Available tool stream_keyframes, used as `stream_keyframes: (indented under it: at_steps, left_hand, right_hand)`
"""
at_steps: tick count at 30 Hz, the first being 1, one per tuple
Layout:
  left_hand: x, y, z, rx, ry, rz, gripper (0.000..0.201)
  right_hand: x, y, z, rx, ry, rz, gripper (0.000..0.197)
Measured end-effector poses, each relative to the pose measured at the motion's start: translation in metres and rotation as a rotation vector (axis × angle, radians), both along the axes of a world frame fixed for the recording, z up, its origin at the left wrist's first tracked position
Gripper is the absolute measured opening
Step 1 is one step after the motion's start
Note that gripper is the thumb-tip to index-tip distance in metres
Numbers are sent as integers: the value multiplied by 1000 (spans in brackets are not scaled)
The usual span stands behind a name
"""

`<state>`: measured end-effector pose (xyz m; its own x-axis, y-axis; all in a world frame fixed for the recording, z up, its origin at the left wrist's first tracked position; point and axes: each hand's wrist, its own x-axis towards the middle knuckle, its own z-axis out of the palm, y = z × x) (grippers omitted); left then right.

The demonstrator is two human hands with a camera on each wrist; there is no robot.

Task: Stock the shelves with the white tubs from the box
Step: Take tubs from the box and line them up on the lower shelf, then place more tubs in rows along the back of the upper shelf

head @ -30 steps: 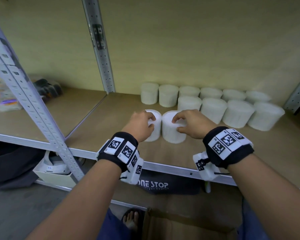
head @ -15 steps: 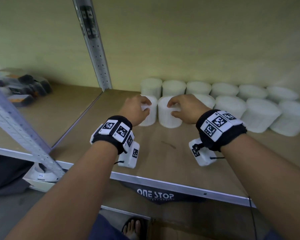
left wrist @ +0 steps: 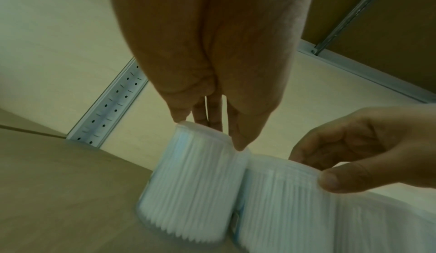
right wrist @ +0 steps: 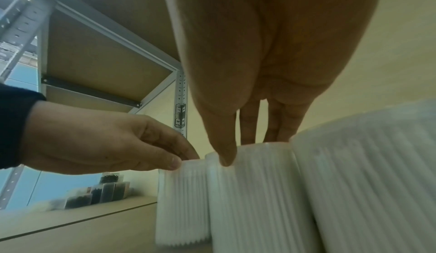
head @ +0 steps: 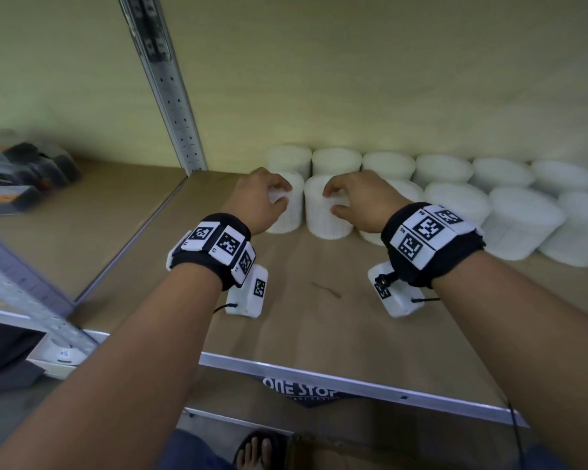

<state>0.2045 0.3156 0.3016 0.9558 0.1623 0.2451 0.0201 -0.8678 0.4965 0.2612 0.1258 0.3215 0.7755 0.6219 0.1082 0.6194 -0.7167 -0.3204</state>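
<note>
Two white ribbed tubs stand side by side on the wooden shelf. My left hand grips the left tub from above, fingers curled over its top and thumb at the rim. In the same way my right hand grips the right tub. In the left wrist view the left fingertips sit on the rim of the left tub. The right wrist view shows my thumb pressing the right tub. Behind and to the right, two rows of several tubs line the back wall.
A perforated metal upright stands at the shelf's left rear. The neighbouring bay holds dark packaged goods. The shelf's metal front rail runs below my forearms, with a dark "ONE STOP" bag and a sandalled foot beneath.
Both hands have carried the two tubs from near the shelf front farther back, close against the standing rows. My head has moved in closer.
</note>
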Motion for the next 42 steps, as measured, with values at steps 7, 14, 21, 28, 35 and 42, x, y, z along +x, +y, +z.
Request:
stream_keyframes:
  at_steps: [7,14,21,28,35,42]
  left_hand:
    - [1,-2,8,8,69,4,29]
    - [-5,-20,24,19,122,6,43]
    - [4,-80,53,11,84,-68,43]
    - [22,-158,73,43,76,-190,44]
    - [43,-233,79,59,100,-329,46]
    - [69,-297,68,69,177,-396,50]
  right_hand:
    - [-2,-4,3,7,70,4,46]
    - [-6,-31,22,46,90,-8,48]
    - [-9,-91,53,51,49,-79,40]
    - [-6,-181,92,-32,2,-204,34]
    - [4,-266,104,-87,15,-356,34]
    - [16,-316,84,-149,72,-447,36]
